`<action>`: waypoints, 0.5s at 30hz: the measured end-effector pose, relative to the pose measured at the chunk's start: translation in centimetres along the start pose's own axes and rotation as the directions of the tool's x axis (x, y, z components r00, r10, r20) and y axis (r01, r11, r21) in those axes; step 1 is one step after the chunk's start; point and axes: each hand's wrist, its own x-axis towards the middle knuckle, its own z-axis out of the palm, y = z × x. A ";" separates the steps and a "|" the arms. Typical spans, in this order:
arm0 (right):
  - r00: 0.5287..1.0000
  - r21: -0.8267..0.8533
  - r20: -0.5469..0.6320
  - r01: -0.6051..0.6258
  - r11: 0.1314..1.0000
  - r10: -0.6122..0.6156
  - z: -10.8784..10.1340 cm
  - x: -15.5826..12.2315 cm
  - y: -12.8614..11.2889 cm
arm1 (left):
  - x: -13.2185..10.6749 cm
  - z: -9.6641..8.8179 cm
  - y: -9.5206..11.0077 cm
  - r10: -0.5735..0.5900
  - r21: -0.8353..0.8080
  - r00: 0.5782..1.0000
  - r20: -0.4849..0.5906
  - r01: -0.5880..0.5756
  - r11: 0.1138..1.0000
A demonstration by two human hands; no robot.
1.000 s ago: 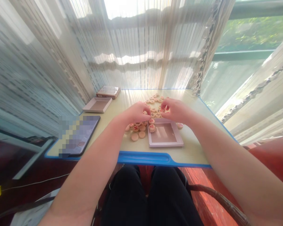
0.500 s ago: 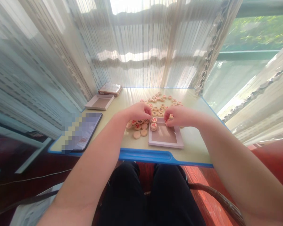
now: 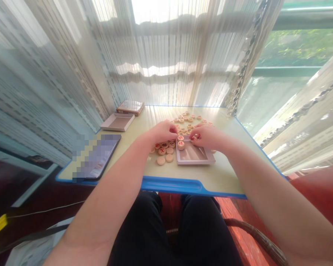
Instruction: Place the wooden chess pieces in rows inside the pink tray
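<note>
As our R hand (image 3: 207,136) pinches a xiangqi piece (image 3: 194,138) by the tray (image 3: 195,162), our L hand (image 3: 163,132) curls. Can't tell if it grips anything.

free room: desk strip (image 3: 195,173) in front of the tray (image 3: 195,162), open up to the blue edge (image 3: 172,186) | in the way: xiangqi pieces (image 3: 187,123) packed right past my left hand (image 3: 163,133) and right hand (image 3: 207,137), tbh
</note>
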 end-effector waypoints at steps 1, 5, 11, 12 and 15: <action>1.000 -0.002 -0.005 0.002 1.000 -0.002 0.1 0.0 0.0 | 0.1 0.1 -0.1 0.011 0.017 1.000 -0.027 -0.010 1.000; 0.996 0.014 0.078 0.034 0.999 -0.035 0.2 -0.1 0.2 | 0.1 0.2 -0.1 0.041 0.052 0.996 -0.073 -0.038 0.998; 0.993 0.121 0.106 0.045 0.992 -0.058 -0.6 -0.7 -0.2 | 0.0 0.1 0.0 0.035 0.044 0.998 -0.061 -0.032 0.998; 0.996 0.134 0.071 0.039 0.990 -0.049 -0.7 -0.8 -0.4 | 0.0 0.1 0.0 0.034 0.045 0.998 -0.061 -0.031 0.999; 0.996 0.134 -0.085 0.037 0.990 -0.026 -0.6 -0.7 -0.8 | 0.1 0.2 0.0 0.046 0.056 0.997 -0.059 -0.043 0.998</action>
